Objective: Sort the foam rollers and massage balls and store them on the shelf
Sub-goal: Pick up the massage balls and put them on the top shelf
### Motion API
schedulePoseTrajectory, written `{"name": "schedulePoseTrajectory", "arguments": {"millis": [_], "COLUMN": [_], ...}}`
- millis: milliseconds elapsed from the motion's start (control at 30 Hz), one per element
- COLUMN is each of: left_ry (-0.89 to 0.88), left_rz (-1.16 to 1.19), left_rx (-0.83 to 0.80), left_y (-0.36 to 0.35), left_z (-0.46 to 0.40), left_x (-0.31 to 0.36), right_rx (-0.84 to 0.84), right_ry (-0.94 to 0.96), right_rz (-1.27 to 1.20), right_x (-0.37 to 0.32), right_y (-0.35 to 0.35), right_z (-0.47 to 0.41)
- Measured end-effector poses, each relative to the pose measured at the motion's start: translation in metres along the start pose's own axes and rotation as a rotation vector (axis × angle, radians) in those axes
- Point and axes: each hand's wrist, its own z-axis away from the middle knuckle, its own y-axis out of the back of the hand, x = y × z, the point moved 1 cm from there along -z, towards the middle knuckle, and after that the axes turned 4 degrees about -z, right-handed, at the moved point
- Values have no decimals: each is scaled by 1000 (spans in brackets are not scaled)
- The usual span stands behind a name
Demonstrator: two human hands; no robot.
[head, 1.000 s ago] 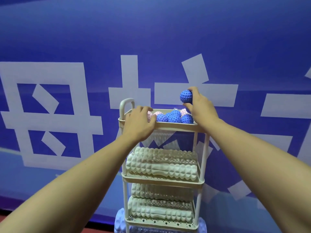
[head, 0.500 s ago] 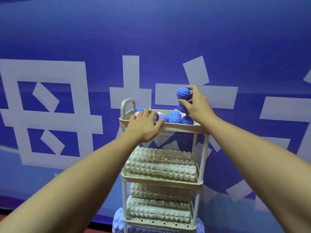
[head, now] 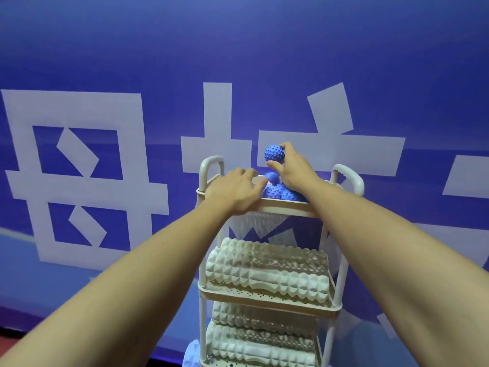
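Note:
A cream three-tier shelf cart [head: 285,208] stands against the blue wall. My right hand [head: 293,168] pinches a blue spiky massage ball [head: 274,152] above the top tray. Several more blue spiky balls [head: 277,190] lie piled in that tray. My left hand [head: 234,192] rests over the tray's front left rim, its fingers reaching in toward the balls; what it touches is hidden. White ridged foam rollers [head: 267,271] lie on the middle tier. More white rollers [head: 262,343] fill the bottom tier.
A blue wall with large white characters [head: 79,165] runs right behind the cart. The cart has looped handles at the left [head: 210,165] and right [head: 349,177]. A pale lilac roller [head: 191,354] lies on the floor at the cart's base.
My right hand has lifted the blue ball a little and moved it leftward over the tray. My left hand has slid right along the rim, covering the pink balls seen before.

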Motion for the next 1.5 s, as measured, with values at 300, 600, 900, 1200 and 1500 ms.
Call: {"name": "schedulePoseTrajectory", "arguments": {"millis": [300,600,900,1200,1500], "left_ry": [93,98,-17,-4,303], "left_rz": [86,111,135,274,390], "left_rx": [15,39,352,515,-93], "left_y": [1,2,21,-33,-236], "left_z": [6,6,40,170,421], "left_x": [2,0,11,52,96], "right_rx": [-9,-27,-70,114,-305], "right_ry": [-27,-96,129,343,-197], "right_rz": [244,230,378,180,281], "right_x": [1,4,-21,1,143], "right_y": [12,4,36,1,-140], "right_z": [-2,1,59,222,494]}}
